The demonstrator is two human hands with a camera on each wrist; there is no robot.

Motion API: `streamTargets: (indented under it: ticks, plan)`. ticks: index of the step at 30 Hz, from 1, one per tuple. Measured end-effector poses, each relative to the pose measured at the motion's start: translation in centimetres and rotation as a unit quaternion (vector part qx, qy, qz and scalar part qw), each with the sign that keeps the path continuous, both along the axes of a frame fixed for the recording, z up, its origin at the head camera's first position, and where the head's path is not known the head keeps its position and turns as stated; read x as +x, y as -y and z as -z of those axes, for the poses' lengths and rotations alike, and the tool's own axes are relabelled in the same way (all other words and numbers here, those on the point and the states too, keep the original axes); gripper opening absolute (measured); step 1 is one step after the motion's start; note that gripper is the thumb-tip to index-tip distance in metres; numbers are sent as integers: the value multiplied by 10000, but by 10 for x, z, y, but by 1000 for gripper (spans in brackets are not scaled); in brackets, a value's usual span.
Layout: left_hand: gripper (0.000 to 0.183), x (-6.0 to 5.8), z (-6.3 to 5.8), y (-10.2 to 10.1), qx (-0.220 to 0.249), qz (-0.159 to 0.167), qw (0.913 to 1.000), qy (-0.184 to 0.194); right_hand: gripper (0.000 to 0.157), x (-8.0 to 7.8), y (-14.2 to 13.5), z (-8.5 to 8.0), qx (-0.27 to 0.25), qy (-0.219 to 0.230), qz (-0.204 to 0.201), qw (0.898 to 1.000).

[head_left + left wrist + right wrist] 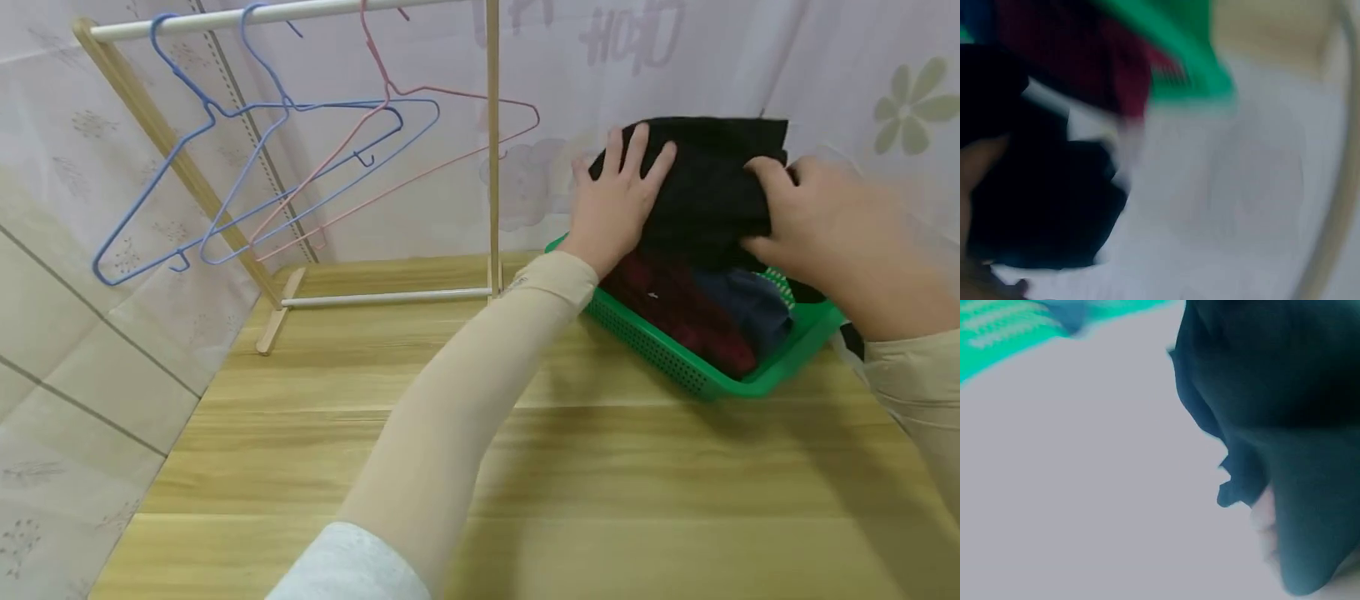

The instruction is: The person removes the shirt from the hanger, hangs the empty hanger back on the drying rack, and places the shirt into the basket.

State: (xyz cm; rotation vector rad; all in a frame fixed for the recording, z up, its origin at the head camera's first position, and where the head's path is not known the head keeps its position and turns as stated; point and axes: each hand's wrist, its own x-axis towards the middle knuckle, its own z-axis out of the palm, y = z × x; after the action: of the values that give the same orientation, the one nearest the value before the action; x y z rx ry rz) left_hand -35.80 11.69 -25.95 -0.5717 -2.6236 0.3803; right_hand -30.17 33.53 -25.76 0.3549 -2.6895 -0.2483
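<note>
A folded piece of black clothing [708, 187] is up above the green basket [652, 342], with both hands on it. My left hand [611, 200] holds its left side, fingers spread over the cloth near the upper edge; some fingertips are hard to make out. My right hand [832, 217], blurred, grips the right side with the thumb on the near face. In the right wrist view the black clothing [1285, 437] hangs in front of the fingers [1265, 528]. Dark red clothing [675, 312] and dark blue clothing [746, 308] lie in the basket.
A wooden rack with a white rail [300, 10] stands to the left. A blue hanger [153, 187], a second blue hanger [258, 58] and a pink hanger [465, 93] hang from it. The wooden tabletop [315, 467] spreads below, and a patterned curtain [420, 208] hangs behind.
</note>
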Motion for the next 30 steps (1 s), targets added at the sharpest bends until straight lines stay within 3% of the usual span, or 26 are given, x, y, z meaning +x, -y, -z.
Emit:
streamTargets:
  ticks: [2,3,5,6,8,11,16,21,26,30]
  plan:
    - [79,-2,25,-12,94,-244,9974,669,85,-19,-10,19,359,436,-115,9983]
    - [79,-2,37,-17,197,-252,9945,998,84,-27,-14,26,534,914,-106,9943]
    - [73,-1,58,-24,329,-158,9848,1697,78,-39,-20,38,832,1698,-175,9818]
    - [70,-1,67,-26,378,-129,9774,2074,74,-44,-22,43,917,1887,-289,9773]
    - [63,-2,80,-26,503,-146,9634,2629,73,-50,-23,51,884,2275,-454,9687]
    - [58,-2,92,-23,388,-293,9480,3144,72,-53,-18,60,810,2745,-649,9560]
    - [64,5,90,-29,-21,-598,9314,3591,71,-52,-8,78,591,3512,-773,9312]
    - [59,10,81,-43,47,-1088,9117,3962,69,-55,-19,89,151,3898,-708,9181]
    - [59,11,85,-48,-44,-1104,9152,3877,77,-53,-33,96,-330,4090,-652,9096]
    - [63,7,92,-36,197,-759,9319,3540,81,-45,-25,87,-262,3874,-626,9194]
